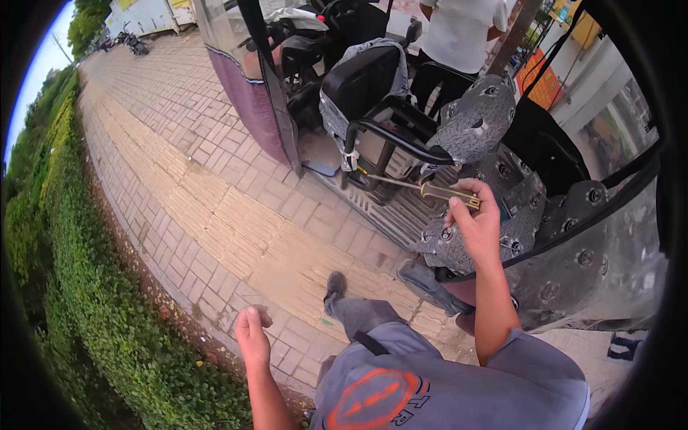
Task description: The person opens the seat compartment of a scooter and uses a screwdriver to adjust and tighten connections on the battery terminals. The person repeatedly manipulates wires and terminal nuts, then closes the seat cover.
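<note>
— What do you see from where you are?

— From far away, I see the right hand (476,212) gripping a screwdriver (443,193) by its fat yellow-and-black handle; the thin rod points off to that hand's left, toward the black bar (401,137); I can't tell if the tip touches it.

— And the left hand (253,331)?

— I see it low down, well apart from the right one; it looks free, softly bent and loose; the paving (208,208) is under it, and a green hedge (129,308) grows to its left.

— What is around the right hand?

— I see a ribbed floor (383,215) to its left; a grey patterned cover (476,118) is just beyond it; a black seat (363,84) is farther ahead on its left; a person in a white top (462,36) stands well past it.
</note>
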